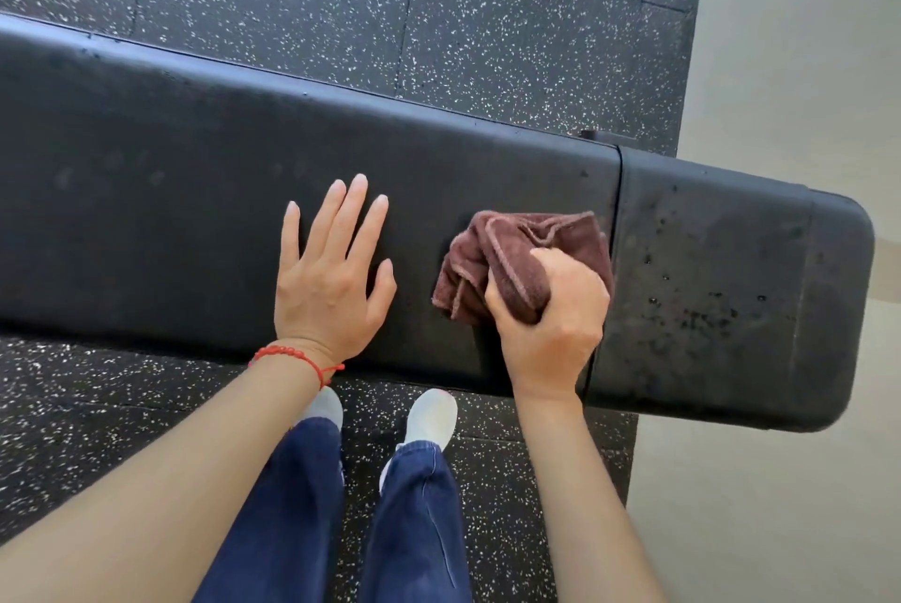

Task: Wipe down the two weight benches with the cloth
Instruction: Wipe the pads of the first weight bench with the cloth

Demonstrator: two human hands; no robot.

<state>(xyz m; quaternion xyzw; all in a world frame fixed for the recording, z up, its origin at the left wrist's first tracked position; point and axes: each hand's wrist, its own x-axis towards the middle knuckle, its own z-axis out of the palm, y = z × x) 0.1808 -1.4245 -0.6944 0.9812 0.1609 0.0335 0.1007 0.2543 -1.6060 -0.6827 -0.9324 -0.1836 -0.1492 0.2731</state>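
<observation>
Crumpled maroon terry cloth pressed on long black padded weight bench near its seam, gripped in closed right hand, left hand laid flat, 5 fingers spread, holding nothing, speckled black rubber floor beneath.

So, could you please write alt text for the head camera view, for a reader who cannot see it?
Seen from above, a person's right hand presses a bunched maroon cloth onto a black padded weight bench, beside the seam between its two pads. The left hand, with a red bracelet at the wrist, rests flat on the bench above speckled rubber flooring.
</observation>
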